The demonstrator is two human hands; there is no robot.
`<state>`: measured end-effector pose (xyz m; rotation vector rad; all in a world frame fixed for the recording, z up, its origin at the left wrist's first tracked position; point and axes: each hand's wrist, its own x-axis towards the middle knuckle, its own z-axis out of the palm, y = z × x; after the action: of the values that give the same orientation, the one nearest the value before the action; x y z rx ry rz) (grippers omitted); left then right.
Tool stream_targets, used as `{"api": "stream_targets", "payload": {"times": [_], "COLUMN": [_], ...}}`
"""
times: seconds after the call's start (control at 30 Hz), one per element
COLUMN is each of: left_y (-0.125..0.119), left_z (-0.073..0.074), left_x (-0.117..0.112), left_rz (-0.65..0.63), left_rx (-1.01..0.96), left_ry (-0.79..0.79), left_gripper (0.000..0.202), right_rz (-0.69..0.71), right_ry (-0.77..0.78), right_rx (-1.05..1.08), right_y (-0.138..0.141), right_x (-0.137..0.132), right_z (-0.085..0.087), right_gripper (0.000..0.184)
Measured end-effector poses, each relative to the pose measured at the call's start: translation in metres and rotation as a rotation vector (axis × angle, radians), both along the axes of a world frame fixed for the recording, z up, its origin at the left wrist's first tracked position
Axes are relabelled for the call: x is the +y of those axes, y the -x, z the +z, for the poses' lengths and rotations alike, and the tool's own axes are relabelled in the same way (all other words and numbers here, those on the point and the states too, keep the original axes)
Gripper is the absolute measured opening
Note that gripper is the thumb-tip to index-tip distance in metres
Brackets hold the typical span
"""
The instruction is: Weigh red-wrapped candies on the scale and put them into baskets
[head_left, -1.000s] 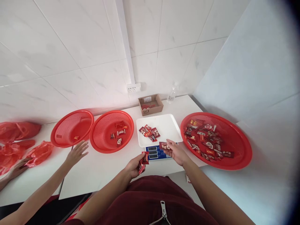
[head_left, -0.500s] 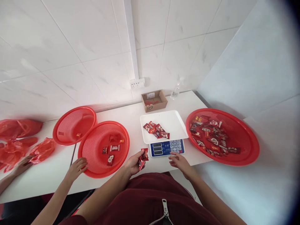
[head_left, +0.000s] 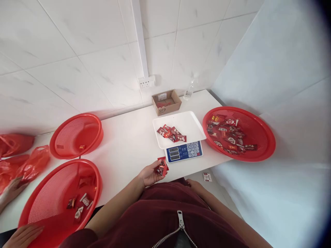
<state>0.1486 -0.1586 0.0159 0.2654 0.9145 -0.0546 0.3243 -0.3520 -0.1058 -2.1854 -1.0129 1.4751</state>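
Note:
My left hand [head_left: 149, 175] is closed on a few red candy wrappers [head_left: 161, 167], just above the table's front edge and left of the scale's blue keypad [head_left: 184, 151]. The scale's white tray [head_left: 190, 122] holds a small heap of red candies [head_left: 171, 133]. Only part of my right hand [head_left: 194, 184] shows, low against my dark red top at the table's edge, with its fingers hidden. To the right, a red mesh basket [head_left: 260, 132] contains several wrapped candies [head_left: 229, 132].
Another person's hand [head_left: 23, 236] holds a red basket [head_left: 51, 193] with a few candies at lower left. A second red basket [head_left: 77, 129] stands behind it. Red plastic bags [head_left: 32, 163] and another hand [head_left: 11, 187] are far left. A cardboard box [head_left: 166, 102] and bottle [head_left: 189, 90] stand by the wall. One candy [head_left: 207, 176] lies below the table.
My right hand has drawn back from the scale to my lap. The other person has pulled the middle basket off toward the lower left. My left hand still holds the wrappers.

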Motion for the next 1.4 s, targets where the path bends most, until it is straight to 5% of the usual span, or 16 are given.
{"api": "stream_targets", "payload": {"times": [0.2, 0.3, 0.47, 0.6, 0.7, 0.83, 1.0, 1.13, 1.27, 1.4], "left_y": [0.02, 0.023, 0.015, 0.005, -0.003, -0.009, -0.006, 0.003, 0.026, 0.055], "left_z": [0.002, 0.001, 0.005, 0.014, 0.018, 0.016, 0.011, 0.006, -0.002, -0.008], "left_x": [0.006, 0.005, -0.004, -0.012, -0.015, -0.018, -0.016, 0.021, 0.087, 0.123], "left_rz": [0.037, 0.032, -0.069, -0.326, -0.554, -0.815, -1.07, -0.954, -0.64, -0.725], "left_rx": [-0.123, -0.185, -0.22, -0.227, -0.224, 0.027, 0.108, 0.029, 0.622, 0.868], "left_ry": [-0.057, -0.143, -0.223, -0.423, -0.817, -1.305, -1.434, -1.502, -1.853, -1.773], "left_gripper": [0.029, 0.041, 0.053, 0.052, 0.044, 0.064, 0.076, 0.072, 0.063, 0.061], "right_rz": [0.036, 0.002, -0.339, -0.402, -0.438, -0.49, -0.676, -0.752, -0.755, -0.773], "right_ry": [-0.005, -0.052, -0.203, -0.278, -0.257, -0.275, -0.32, -0.228, -0.164, -0.165], "right_rx": [0.06, 0.171, 0.707, 0.916, 0.926, 0.974, 1.028, 0.943, 0.906, 0.914], "right_y": [0.01, 0.013, 0.024, 0.038, 0.043, 0.043, 0.044, 0.043, 0.041, 0.04], "right_x": [0.019, 0.037, 0.063, 0.073, 0.074, 0.074, 0.077, 0.077, 0.073, 0.07], "right_z": [0.021, 0.045, 0.101, 0.125, 0.126, 0.123, 0.116, 0.108, 0.105, 0.108], "right_gripper": [0.008, 0.021, 0.058, 0.069, 0.074, 0.077, 0.059, 0.047, 0.045, 0.045]}}
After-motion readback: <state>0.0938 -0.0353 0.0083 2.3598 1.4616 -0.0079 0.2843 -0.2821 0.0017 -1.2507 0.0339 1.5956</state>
